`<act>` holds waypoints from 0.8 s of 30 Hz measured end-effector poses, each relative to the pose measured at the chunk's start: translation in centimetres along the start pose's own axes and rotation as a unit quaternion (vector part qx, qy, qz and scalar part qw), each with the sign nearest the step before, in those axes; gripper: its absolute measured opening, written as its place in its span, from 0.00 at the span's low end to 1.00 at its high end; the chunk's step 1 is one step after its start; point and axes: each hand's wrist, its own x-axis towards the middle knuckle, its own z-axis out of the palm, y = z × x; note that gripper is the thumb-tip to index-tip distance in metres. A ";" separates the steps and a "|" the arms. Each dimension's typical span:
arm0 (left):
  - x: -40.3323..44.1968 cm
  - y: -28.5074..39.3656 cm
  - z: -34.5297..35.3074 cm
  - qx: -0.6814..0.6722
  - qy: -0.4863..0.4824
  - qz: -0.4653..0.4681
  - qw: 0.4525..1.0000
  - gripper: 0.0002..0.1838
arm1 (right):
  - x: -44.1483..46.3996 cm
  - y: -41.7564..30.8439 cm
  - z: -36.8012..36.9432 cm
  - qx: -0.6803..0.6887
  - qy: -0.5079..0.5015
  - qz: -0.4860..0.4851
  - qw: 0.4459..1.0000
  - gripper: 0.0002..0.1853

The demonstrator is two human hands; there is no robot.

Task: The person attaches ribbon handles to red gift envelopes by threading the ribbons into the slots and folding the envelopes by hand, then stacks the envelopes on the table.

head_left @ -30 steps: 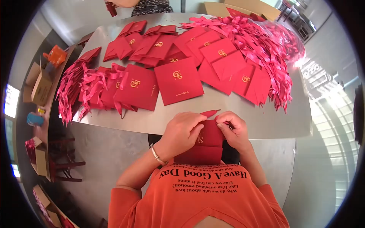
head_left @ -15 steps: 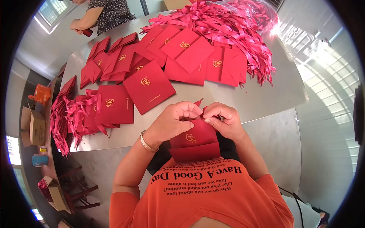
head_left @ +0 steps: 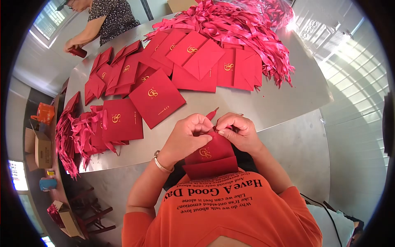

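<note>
A small red paper bag (head_left: 214,149) with a gold logo rests against my lap, its lower part folded toward me. My left hand (head_left: 191,133) pinches its upper edge, fingers curled. My right hand (head_left: 240,131) is closed at the same edge, thumb and forefinger pinching a bit of red ribbon close to the left fingertips. A pointed ribbon end (head_left: 212,114) sticks up beyond the fingers. What lies between the two sets of fingertips is mostly hidden.
On the metal table (head_left: 304,86), several flat red bags (head_left: 157,98) lie overlapping. Behind them is a large heap of red ribbons (head_left: 247,29). Ribboned bags (head_left: 88,127) are stacked at the left. Another person (head_left: 109,18) stands at the far left. Cardboard boxes (head_left: 42,152) stand further left.
The hands stay close together at the bag's edge, with the right fingers shifted slightly left. More of the ribbon end shows now. The view has shifted slightly, and the other person's hands have moved.
</note>
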 end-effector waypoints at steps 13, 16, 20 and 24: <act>0.1 -0.8 0.3 0.302 0.079 0.061 0.948 0.10 | 0.4 -2.3 0.9 -0.190 0.081 -0.063 0.976 0.06; 0.0 0.2 0.7 0.327 0.087 0.000 0.941 0.13 | 0.1 -3.2 0.5 -0.290 0.086 -0.080 0.950 0.06; 0.0 -0.2 0.5 0.311 0.050 0.068 0.947 0.14 | 0.0 -3.4 1.1 -0.235 0.042 -0.034 0.971 0.09; 0.2 -0.1 0.7 0.315 0.048 0.067 0.945 0.14 | -0.5 -2.7 1.1 -0.229 0.051 -0.025 0.972 0.09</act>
